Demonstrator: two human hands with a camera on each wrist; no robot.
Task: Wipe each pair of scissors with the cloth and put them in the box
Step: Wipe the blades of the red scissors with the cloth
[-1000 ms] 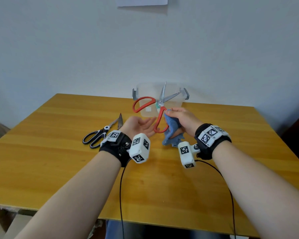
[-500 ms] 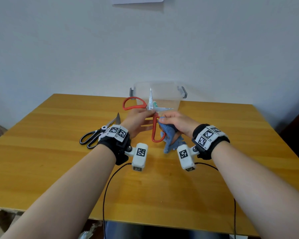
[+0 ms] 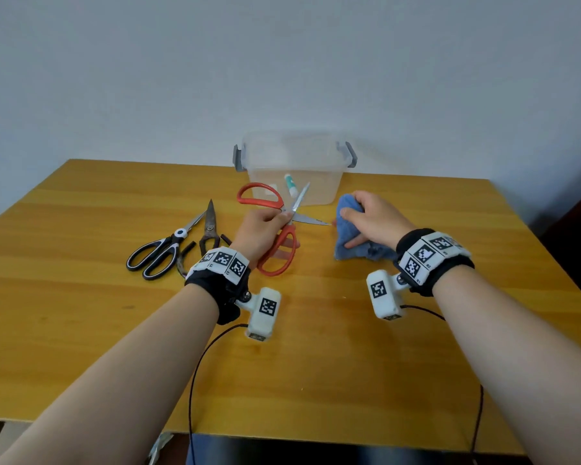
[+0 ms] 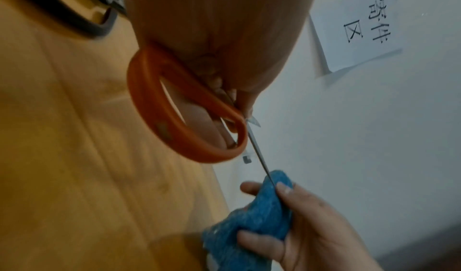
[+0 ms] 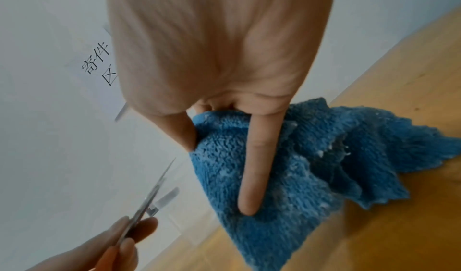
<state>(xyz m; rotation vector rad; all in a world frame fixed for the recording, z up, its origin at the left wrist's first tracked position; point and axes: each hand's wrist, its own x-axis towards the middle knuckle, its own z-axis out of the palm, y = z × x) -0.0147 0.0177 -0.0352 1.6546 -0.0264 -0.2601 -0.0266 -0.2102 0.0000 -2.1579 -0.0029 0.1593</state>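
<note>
My left hand (image 3: 265,226) grips the red-handled scissors (image 3: 275,256) near their pivot; the blades are spread apart, one pointing right toward the cloth, one up toward the box. In the left wrist view the red handle loop (image 4: 159,109) hangs below the palm and a blade tip meets the blue cloth (image 4: 264,216). My right hand (image 3: 373,219) holds the bunched blue cloth (image 3: 349,229) just right of the blade tip. In the right wrist view fingers curl into the cloth (image 5: 286,166). The clear plastic box (image 3: 296,166) stands behind, against the wall.
Black-handled scissors (image 3: 158,253) and dark metal shears (image 3: 208,229) lie on the wooden table (image 3: 81,313) left of my left hand. A small green-and-white item (image 3: 291,184) shows through the box. Cables run from both wrist cameras off the front edge.
The left hand has taken hold of the red scissors, which the right hand held a second ago. The right hand with the cloth has slid right along the blade to its tip.
</note>
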